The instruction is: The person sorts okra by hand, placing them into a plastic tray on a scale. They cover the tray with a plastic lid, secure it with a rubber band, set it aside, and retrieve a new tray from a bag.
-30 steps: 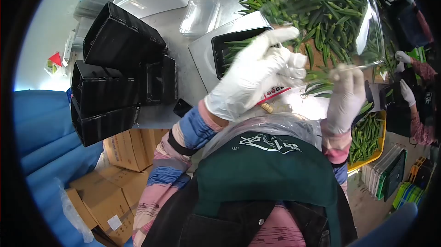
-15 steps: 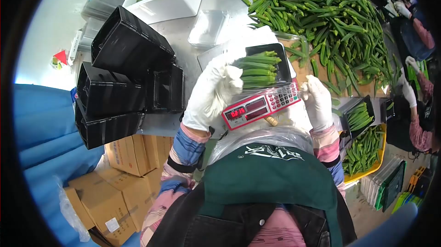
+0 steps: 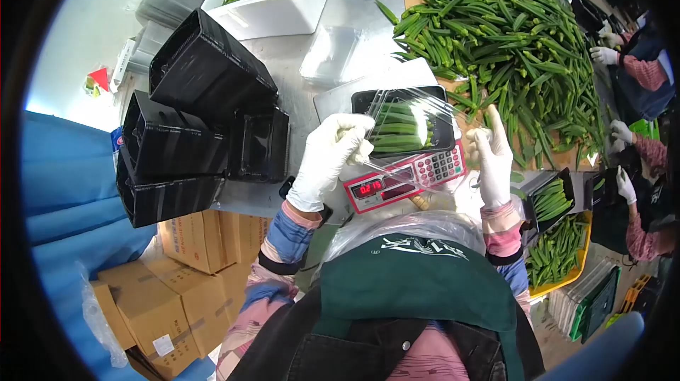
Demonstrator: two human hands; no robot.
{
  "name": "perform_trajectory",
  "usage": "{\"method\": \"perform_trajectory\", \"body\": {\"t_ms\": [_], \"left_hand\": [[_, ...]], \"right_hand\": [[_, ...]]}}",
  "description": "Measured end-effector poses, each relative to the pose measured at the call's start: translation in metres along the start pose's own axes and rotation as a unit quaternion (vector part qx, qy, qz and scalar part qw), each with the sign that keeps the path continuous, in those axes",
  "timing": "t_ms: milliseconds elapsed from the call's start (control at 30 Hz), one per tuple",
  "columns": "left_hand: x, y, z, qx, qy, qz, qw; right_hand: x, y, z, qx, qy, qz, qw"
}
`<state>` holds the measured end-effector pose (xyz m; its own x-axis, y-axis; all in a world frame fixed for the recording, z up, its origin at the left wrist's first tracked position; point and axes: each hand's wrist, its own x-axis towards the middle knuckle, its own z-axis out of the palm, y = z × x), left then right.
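My left hand [image 3: 331, 158], in a white glove, pinches the left side of a clear plastic lid [image 3: 407, 101]. The lid is tilted over a black tray [image 3: 444, 108]. Green okra pods [image 3: 397, 133] lie side by side in the tray, seen partly through the plastic. Beneath the tray is a red-edged scale [image 3: 361, 204], its red digits reading about 0.215. To the right of the lid, my gloved right hand [image 3: 494, 161] has its index finger stretched up and the others bent, apart from the lid and seemingly holding nothing.
Stacks of black trays [image 3: 212, 69] stand at left, near clear lids [image 3: 329, 55]. A white foam box [image 3: 273, 9] holds okra at the back. A large okra pile [image 3: 503, 48] covers the right side, near a yellow crate [image 3: 577, 260]. Co-workers' gloved hands [image 3: 623, 182] show far right.
The clear lid has risen and tilted up over the okra tray in my left hand. My right hand has come away from it, raising its index finger. The view has shifted slightly.
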<state>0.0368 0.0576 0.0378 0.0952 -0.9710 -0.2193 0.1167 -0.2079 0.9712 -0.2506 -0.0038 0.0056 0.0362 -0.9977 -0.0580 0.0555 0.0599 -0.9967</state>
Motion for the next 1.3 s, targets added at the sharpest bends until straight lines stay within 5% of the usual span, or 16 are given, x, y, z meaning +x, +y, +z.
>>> {"method": "perform_trajectory", "body": {"t_ms": [133, 300, 533, 567, 867, 1233, 1300], "left_hand": [[0.01, -0.021, 0.007, 0.02, 0.039, 0.031, 0.999], [0.01, -0.028, 0.019, 0.366, 0.163, 0.086, 0.912], [0.012, -0.065, 0.017, 0.514, 0.208, 0.124, 0.823], [0.01, -0.066, 0.018, 0.514, 0.204, 0.08, 0.83], [0.04, -0.04, 0.022, 0.479, 0.115, 0.187, 0.85], [0.06, -0.057, 0.022, 0.521, 0.084, 0.254, 0.811], [0.059, -0.051, 0.023, 0.52, 0.081, 0.252, 0.812]], "right_hand": [[0.031, 0.015, 0.018, -0.068, 0.037, -0.018, 0.997], [0.081, 0.041, 0.041, -0.101, -0.022, -0.072, 0.992], [0.116, 0.082, 0.052, -0.156, -0.081, -0.047, 0.983], [0.119, 0.087, 0.048, -0.181, -0.087, -0.063, 0.978], [0.131, 0.099, 0.041, -0.17, -0.107, -0.043, 0.979], [0.127, 0.094, 0.046, -0.093, -0.096, 0.054, 0.99], [0.138, 0.116, 0.036, -0.172, -0.14, -0.059, 0.973]]}}
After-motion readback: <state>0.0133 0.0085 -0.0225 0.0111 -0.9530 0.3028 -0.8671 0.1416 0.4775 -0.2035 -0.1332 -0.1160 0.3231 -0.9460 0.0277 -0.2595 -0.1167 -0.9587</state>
